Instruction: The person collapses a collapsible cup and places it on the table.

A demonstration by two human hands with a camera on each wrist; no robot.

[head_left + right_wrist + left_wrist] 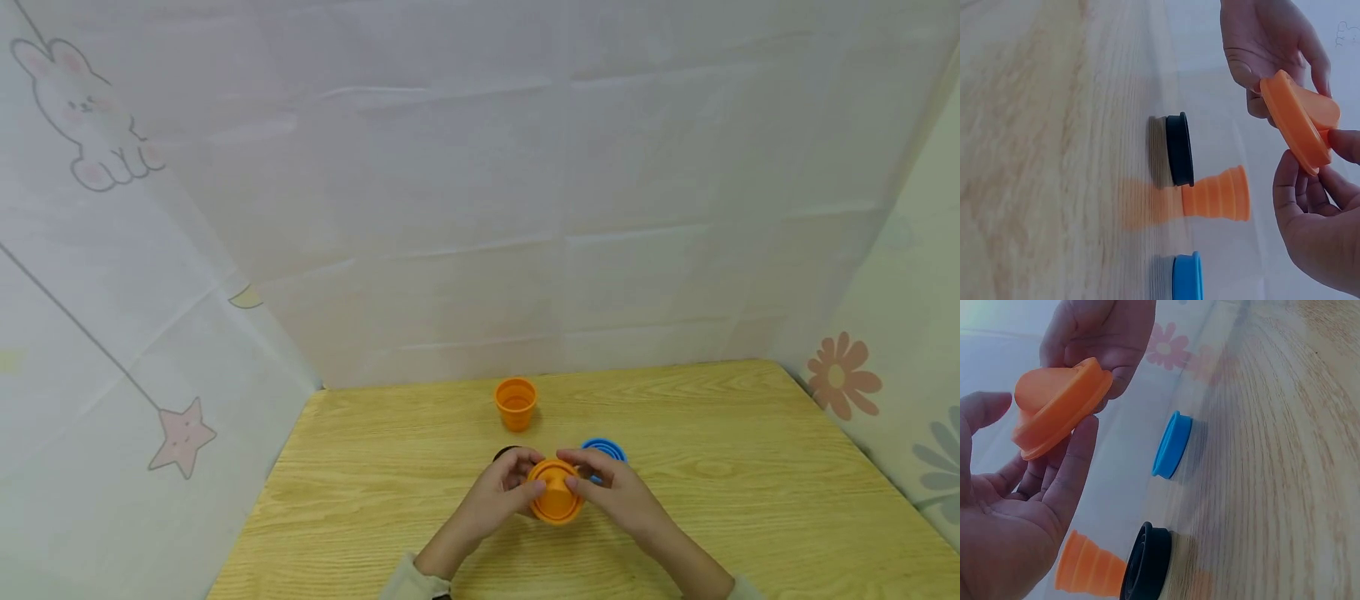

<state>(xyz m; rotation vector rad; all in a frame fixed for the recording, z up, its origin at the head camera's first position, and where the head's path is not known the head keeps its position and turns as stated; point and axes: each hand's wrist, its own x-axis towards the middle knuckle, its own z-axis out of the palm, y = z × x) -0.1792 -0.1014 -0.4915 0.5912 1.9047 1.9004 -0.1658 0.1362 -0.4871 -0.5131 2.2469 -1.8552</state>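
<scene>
Both hands hold an orange collapsible cup (557,503) above the table, its ribbed wall partly folded so a rounded bulge sticks out of the wider ring. My left hand (497,493) grips its left side, thumb at the bulge and fingers behind the rim. On the opposite side, my right hand (624,502) has its thumb on the bulge and its fingers under the rim. The left wrist view shows the cup tilted (1063,409). Beyond the hands lie a flattened black cup (1179,149) and a flattened blue cup (606,448), each partly covered in the head view.
A second orange cup (516,405), fully extended, stands upright farther back on the wooden table (360,483). A pale cloth backdrop (450,208) rises along the table's far edge, with printed side panels at left and right.
</scene>
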